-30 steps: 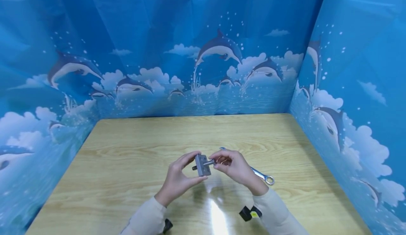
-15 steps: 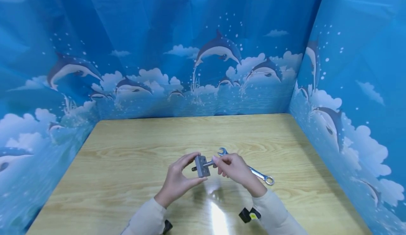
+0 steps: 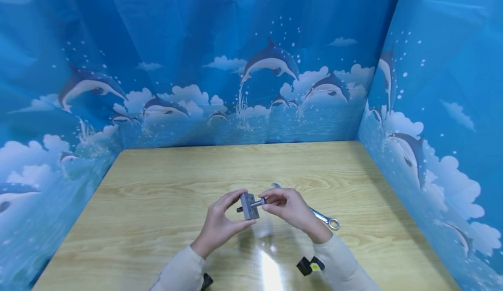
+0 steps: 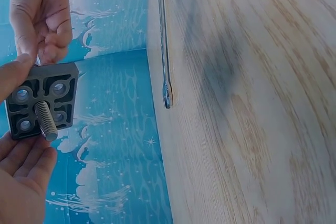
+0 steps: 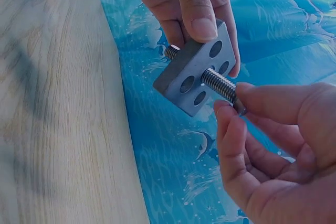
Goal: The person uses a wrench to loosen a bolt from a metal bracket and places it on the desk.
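Note:
My left hand (image 3: 220,219) grips a square grey metal plate (image 3: 249,207) by its opposite edges, thumb on one and fingers on the other. Several round holes pierce the plate, and a threaded bolt (image 5: 219,85) runs through its centre. The bolt's threaded tip (image 4: 47,124) sticks out of the recessed face in the left wrist view. On the flat side, my right hand (image 3: 288,206) pinches the bolt's head end between thumb and fingertips; the fingers partly cover the head. Both hands hold the pieces up above the wooden table.
A shiny combination wrench (image 3: 325,217) lies on the wooden table (image 3: 165,177) behind and right of my right hand, which hides its middle. Blue dolphin-print curtains (image 3: 196,64) stand along the table's back and sides.
My right thumb and fingers have shifted on the bolt's head, rolling forward and then back, and the wrench's jaw end is covered again. The left hand and plate stay nearly still.

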Action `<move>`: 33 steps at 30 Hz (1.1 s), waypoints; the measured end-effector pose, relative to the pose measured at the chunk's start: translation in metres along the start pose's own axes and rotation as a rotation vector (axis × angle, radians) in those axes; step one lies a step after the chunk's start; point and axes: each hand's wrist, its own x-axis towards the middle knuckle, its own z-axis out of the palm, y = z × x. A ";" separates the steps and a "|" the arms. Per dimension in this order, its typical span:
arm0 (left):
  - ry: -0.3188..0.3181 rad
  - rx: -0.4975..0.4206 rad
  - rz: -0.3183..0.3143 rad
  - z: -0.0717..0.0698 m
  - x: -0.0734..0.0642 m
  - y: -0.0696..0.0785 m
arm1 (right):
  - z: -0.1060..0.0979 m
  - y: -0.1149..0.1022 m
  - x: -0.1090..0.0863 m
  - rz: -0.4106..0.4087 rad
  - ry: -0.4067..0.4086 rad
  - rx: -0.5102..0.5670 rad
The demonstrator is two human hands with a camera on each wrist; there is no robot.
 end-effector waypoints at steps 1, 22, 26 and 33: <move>0.003 -0.001 0.001 0.000 0.000 0.000 | 0.000 0.001 0.000 -0.017 -0.004 0.000; -0.005 -0.018 -0.025 -0.001 -0.001 0.001 | 0.004 -0.002 0.000 0.036 -0.014 -0.035; -0.010 -0.013 -0.019 0.000 0.000 0.000 | 0.004 -0.002 0.003 0.082 0.043 -0.032; -0.021 -0.002 -0.015 0.000 0.000 0.001 | 0.004 -0.003 0.004 0.099 0.047 -0.014</move>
